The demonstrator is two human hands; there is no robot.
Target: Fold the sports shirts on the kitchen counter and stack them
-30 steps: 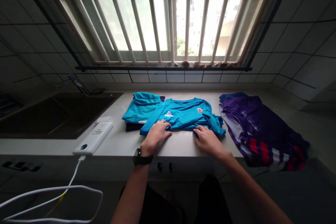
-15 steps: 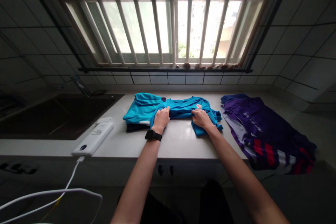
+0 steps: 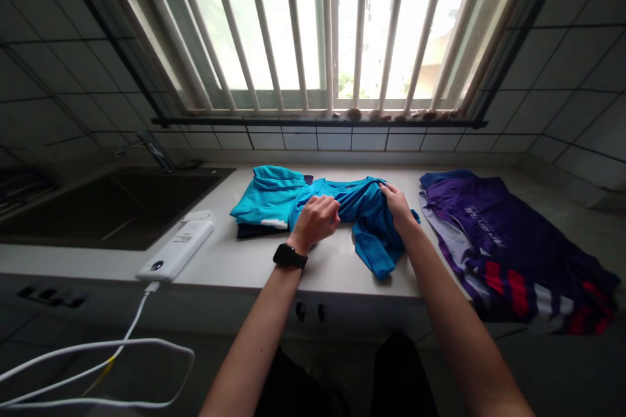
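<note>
Behind the worktop's (image 3: 332, 270) front edge, the shirt (image 3: 376, 227) is being gripped in the tightly curled left hand (image 3: 317, 218) and pinched by the almost closed right hand (image 3: 398, 204). Creasing, or dragging of the adjoining stack (image 3: 268, 195), is being risked by uneven pulling.

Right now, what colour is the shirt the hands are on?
The shirt is blue, seen best in the head view.

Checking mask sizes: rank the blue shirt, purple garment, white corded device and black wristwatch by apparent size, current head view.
Largest to smallest:
1. Purple garment
2. Blue shirt, partly hidden
3. White corded device
4. Black wristwatch
</note>
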